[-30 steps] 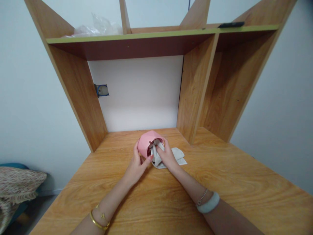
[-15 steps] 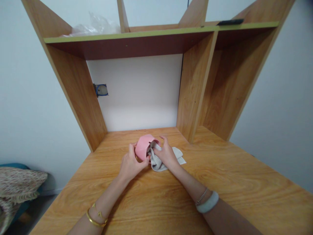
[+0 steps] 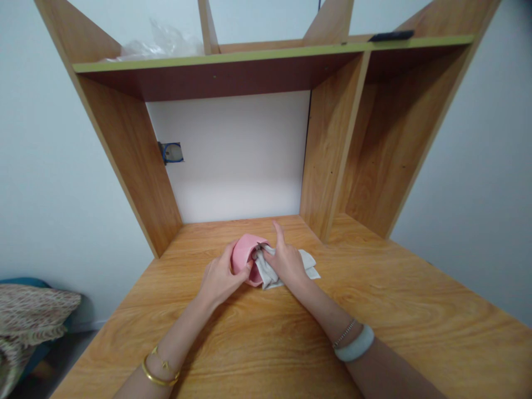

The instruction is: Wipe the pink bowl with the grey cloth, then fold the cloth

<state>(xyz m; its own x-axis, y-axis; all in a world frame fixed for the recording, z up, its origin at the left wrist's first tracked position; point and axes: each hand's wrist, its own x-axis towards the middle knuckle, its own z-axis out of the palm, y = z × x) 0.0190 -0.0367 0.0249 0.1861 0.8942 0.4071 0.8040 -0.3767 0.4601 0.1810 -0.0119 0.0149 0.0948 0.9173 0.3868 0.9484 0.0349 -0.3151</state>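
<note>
A pink faceted container, bowl- or pot-like, is tipped on its side above the wooden desktop, its mouth toward the right. My left hand grips its left side, the thumb at the near rim. My right hand presses a pale grey cloth into the mouth, with its fingers partly hidden in the cloth and its thumb sticking up. A loose end of the cloth trails out to the right behind my right wrist.
Around the hands lies the wood-grain desktop. Behind it rises a shelf unit with an upright divider. Clear plastic and a dark flat object lie on the upper shelf. A patterned woven cloth is at lower left.
The pink container has turned and dropped slightly, showing more of its near rim. My right hand has shifted a little right, its thumb now pointing up; the cloth moved with it.
</note>
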